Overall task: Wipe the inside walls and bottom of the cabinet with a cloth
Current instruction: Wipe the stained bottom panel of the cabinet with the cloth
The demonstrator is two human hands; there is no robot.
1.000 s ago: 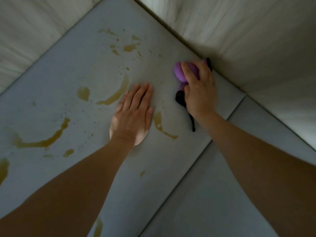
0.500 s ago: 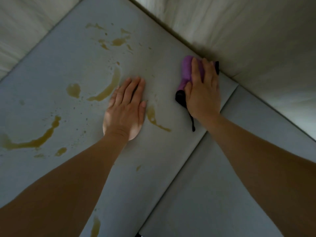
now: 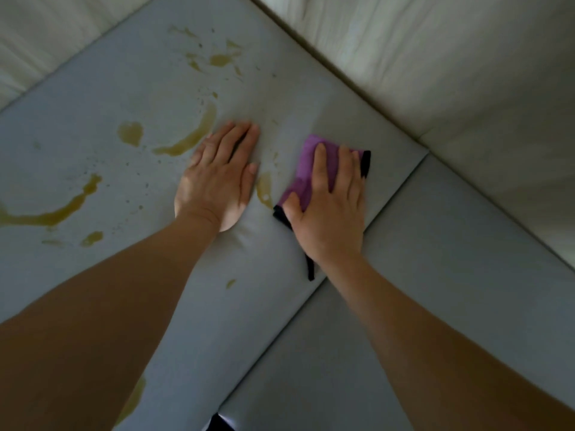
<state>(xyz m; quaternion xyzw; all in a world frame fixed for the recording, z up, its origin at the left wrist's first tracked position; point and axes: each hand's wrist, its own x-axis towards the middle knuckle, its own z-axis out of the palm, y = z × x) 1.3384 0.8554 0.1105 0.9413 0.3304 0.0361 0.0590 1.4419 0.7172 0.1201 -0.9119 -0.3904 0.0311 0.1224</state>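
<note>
- Right hand (image 3: pixel 329 209): I press it palm-down on the purple cloth (image 3: pixel 306 169), fingers spread over it; the cloth lies flat on the grey cabinet bottom (image 3: pixel 311 98), near the seam with a second grey panel (image 3: pixel 435 275); black edging shows beside the fingers and below the wrist.
- Left hand (image 3: pixel 217 178): I rest it released and flat on the bottom, holding nothing, just beside the cloth.
- Yellow-brown stains (image 3: pixel 189 141): streaks and spots lie left of my left hand; one short streak (image 3: pixel 264 189) sits between the hands.
- Pale cabinet walls (image 3: pixel 451 73): they meet the bottom behind the cloth.
</note>
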